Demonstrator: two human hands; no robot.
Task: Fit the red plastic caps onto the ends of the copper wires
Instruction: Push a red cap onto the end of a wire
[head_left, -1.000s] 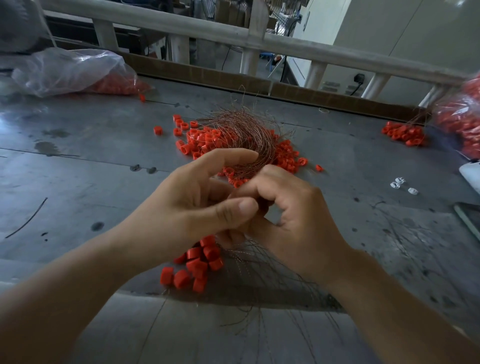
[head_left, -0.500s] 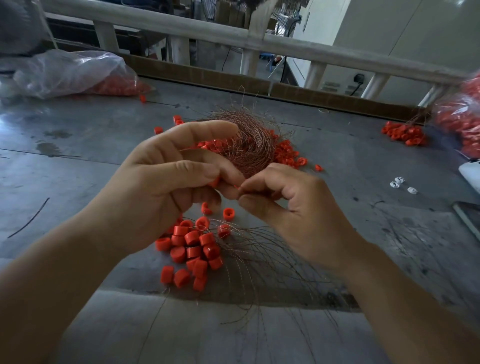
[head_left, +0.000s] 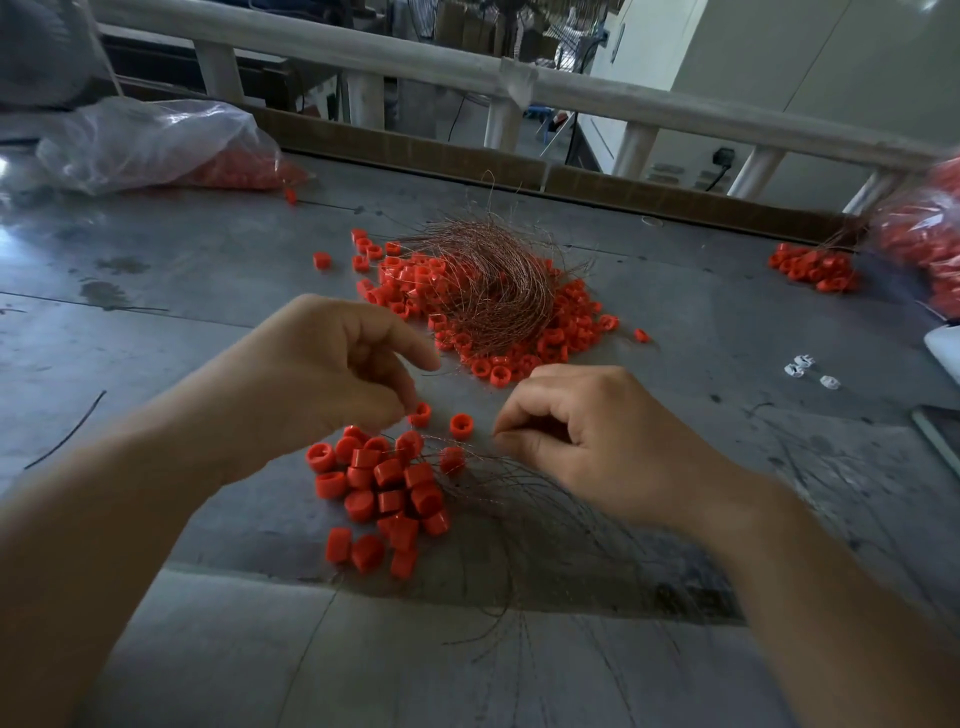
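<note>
Head view: the left hand (head_left: 332, 374), now parted from the right and lower than half a second ago, curls its fingers, seemingly pinching one red cap (head_left: 420, 414) above the cap pile (head_left: 384, 483) on the worktop (head_left: 156, 322). The right hand (head_left: 597, 441) presses thumb to forefinger over fanned copper wires (head_left: 524, 525); I cannot tell whether it holds one.

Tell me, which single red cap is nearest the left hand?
The cap right beside the left hand; the other single cap lies farther right.

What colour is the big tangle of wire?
The wire tangle is coppery reddish-brown, clearest in the head view.
</note>
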